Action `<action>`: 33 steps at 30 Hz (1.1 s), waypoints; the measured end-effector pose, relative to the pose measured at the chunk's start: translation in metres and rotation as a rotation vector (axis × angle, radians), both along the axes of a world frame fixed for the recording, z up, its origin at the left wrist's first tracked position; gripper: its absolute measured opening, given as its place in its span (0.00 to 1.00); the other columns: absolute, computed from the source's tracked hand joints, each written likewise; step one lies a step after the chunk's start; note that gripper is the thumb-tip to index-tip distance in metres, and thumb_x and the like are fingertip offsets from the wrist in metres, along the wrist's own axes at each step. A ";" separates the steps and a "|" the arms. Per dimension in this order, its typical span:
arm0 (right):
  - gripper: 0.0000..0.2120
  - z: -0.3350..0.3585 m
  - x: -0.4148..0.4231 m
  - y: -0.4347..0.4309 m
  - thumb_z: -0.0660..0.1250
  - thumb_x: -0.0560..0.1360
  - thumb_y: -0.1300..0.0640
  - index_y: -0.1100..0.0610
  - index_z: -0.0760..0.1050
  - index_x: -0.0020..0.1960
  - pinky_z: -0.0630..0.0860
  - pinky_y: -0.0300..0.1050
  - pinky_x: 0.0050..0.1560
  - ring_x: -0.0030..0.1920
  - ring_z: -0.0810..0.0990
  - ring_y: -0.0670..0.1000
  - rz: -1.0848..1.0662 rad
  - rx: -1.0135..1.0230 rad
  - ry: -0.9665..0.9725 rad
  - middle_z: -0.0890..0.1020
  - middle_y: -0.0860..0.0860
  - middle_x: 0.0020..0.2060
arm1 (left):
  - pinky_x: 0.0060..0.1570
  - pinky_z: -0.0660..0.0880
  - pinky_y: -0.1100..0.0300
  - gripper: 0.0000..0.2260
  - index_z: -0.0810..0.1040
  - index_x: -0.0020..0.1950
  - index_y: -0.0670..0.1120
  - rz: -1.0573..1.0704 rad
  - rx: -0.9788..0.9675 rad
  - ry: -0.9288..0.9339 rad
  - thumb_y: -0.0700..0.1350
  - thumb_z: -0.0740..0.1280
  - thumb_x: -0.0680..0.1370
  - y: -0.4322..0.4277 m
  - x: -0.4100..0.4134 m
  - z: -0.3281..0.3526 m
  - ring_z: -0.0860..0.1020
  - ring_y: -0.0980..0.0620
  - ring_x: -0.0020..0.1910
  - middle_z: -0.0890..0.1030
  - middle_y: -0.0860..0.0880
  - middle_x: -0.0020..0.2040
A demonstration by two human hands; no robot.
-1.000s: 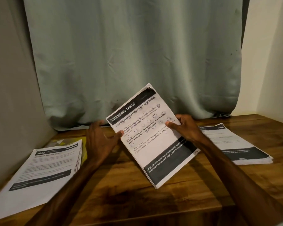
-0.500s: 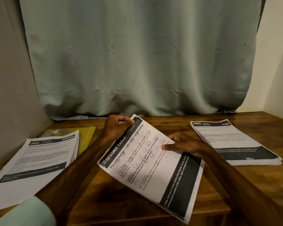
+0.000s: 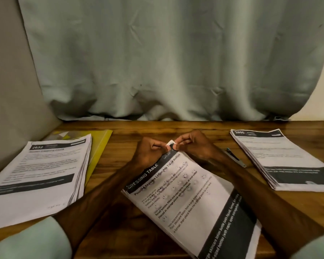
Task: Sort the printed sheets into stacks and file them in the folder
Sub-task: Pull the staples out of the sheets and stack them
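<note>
Both hands meet over the middle of the table [image 3: 178,128]. The left hand [image 3: 150,153] and the right hand [image 3: 194,146] each pinch the far corner of the middle stack [image 3: 187,200] between thumb and fingertip, and that corner curls up off the wood. The rest of this stack, headed "DRESSING TABLE", lies skewed on the table, and its near end runs down to the table's front edge and out of view.

The left stack [image 3: 39,176] (its header reads 2652) lies against the left side. It rests on top of the yellow folder [image 3: 99,146], of which only the right edge and a far corner show. The right stack [image 3: 281,159], headed 3800, lies well apart from the hands, with its sheet edges slightly fanned along the left side. A pen [image 3: 234,158] lies between the right forearm and that stack, partly hidden by the arm.

Bare wood shows in a band along the back, between the hands and the hem of the curtain [image 3: 176,62]. More shows in the wedge between the left forearm and the folder's edge.
</note>
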State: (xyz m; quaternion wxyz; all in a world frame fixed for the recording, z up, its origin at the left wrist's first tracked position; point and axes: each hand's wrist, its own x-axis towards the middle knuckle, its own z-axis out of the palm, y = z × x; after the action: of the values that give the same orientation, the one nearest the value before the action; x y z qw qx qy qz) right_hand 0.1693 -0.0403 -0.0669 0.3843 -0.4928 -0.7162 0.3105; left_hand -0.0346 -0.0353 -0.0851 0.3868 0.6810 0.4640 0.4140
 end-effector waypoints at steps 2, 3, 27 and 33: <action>0.05 -0.006 -0.003 0.007 0.76 0.73 0.66 0.61 0.86 0.47 0.83 0.51 0.52 0.43 0.87 0.57 -0.026 0.034 0.000 0.88 0.54 0.41 | 0.41 0.83 0.52 0.05 0.87 0.53 0.42 0.003 0.010 0.017 0.41 0.73 0.78 0.001 0.000 -0.005 0.86 0.46 0.39 0.88 0.47 0.43; 0.05 -0.011 -0.004 0.010 0.76 0.73 0.66 0.60 0.86 0.47 0.83 0.50 0.51 0.42 0.87 0.54 -0.029 0.035 0.000 0.88 0.53 0.40 | 0.42 0.83 0.51 0.05 0.87 0.52 0.42 0.012 0.007 0.017 0.41 0.73 0.78 0.002 -0.002 -0.008 0.87 0.45 0.39 0.88 0.47 0.42; 0.17 0.027 0.082 -0.017 0.82 0.66 0.45 0.55 0.81 0.43 0.80 0.51 0.48 0.45 0.82 0.56 -0.626 -0.059 -0.662 0.84 0.54 0.44 | 0.37 0.81 0.63 0.06 0.87 0.52 0.44 0.055 0.214 0.108 0.45 0.73 0.79 0.003 -0.003 -0.025 0.85 0.57 0.35 0.87 0.51 0.41; 0.31 0.023 0.090 -0.037 0.83 0.65 0.43 0.56 0.73 0.59 0.76 0.53 0.55 0.58 0.79 0.59 -0.636 -0.339 -0.796 0.79 0.55 0.57 | 0.35 0.80 0.64 0.07 0.87 0.54 0.44 0.067 0.191 0.099 0.44 0.73 0.79 -0.001 -0.001 -0.022 0.85 0.57 0.35 0.87 0.50 0.42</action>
State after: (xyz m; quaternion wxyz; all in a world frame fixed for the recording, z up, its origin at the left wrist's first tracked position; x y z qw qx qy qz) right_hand 0.2596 -0.0768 -0.0440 0.0730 -0.8202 -0.5618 0.0795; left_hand -0.0358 -0.0363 -0.1066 0.2828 0.7185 0.4634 0.4347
